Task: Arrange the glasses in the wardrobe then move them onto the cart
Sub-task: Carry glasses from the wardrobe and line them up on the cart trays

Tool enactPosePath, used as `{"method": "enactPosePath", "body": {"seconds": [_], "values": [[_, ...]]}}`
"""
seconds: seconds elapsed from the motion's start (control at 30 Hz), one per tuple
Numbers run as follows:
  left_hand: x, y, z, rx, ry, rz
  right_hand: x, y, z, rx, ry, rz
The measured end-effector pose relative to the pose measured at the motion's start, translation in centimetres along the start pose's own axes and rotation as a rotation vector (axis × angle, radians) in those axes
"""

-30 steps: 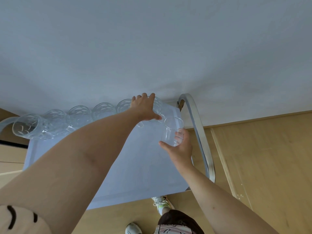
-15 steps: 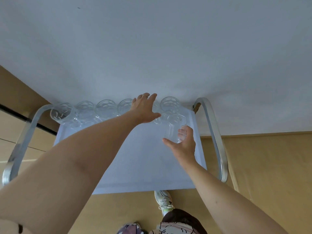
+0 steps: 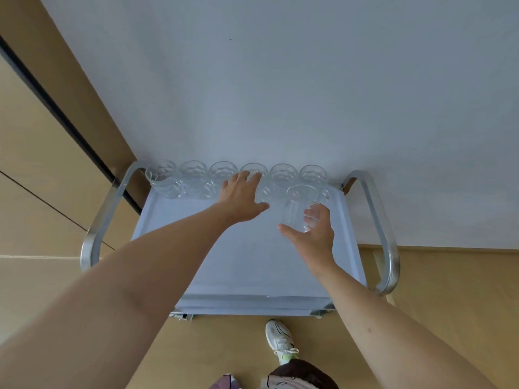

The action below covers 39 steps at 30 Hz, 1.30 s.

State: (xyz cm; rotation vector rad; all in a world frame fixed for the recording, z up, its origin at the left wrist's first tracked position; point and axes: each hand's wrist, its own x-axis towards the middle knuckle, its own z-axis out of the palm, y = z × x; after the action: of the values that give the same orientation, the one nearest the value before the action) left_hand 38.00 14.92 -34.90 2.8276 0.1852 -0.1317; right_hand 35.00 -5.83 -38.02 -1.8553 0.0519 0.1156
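Right hand (image 3: 311, 234) is gripping a plain glass (image 3: 298, 207) over the cart (image 3: 247, 262); left hand (image 3: 243, 199), fingers straight, is touching the glass row (image 3: 224, 175).

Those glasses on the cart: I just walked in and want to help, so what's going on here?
A person is loading a white metal-handled cart. Six patterned clear glasses stand in a row along its far edge by the wall. The right hand holds a plain clear tumbler just in front of that row, near the right end. The left hand reaches flat to the middle of the row, fingers at one glass.
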Motion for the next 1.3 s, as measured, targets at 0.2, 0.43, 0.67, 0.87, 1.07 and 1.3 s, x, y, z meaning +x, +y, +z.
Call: {"method": "enactPosePath", "body": {"seconds": [0.2,0.43,0.67,0.87,1.07,1.3], "values": [[-5.4,-2.4,0.5,-0.007,-0.022,-0.007,-4.7,-0.1,2.2,-0.007,-0.009,0.003],[-11.1,-5.0,3.2,-0.056,-0.091,-0.071,-10.4,2.5,3.9,-0.038,-0.048,0.057],[-15.1,-3.9,7.1,-0.069,-0.114,-0.118,-13.2,5.6,3.0,-0.059,-0.086,0.079],[-19.6,-1.6,11.9,-0.113,-0.082,-0.173,-16.0,10.4,0.4,-0.057,-0.166,0.084],[-23.7,-0.5,17.6,-0.12,-0.064,-0.189,-18.3,15.8,-0.9,-0.057,-0.217,0.099],[-24.1,-2.4,26.2,-0.083,-0.09,-0.196,-17.2,22.8,1.5,-0.069,-0.22,0.084]]}}
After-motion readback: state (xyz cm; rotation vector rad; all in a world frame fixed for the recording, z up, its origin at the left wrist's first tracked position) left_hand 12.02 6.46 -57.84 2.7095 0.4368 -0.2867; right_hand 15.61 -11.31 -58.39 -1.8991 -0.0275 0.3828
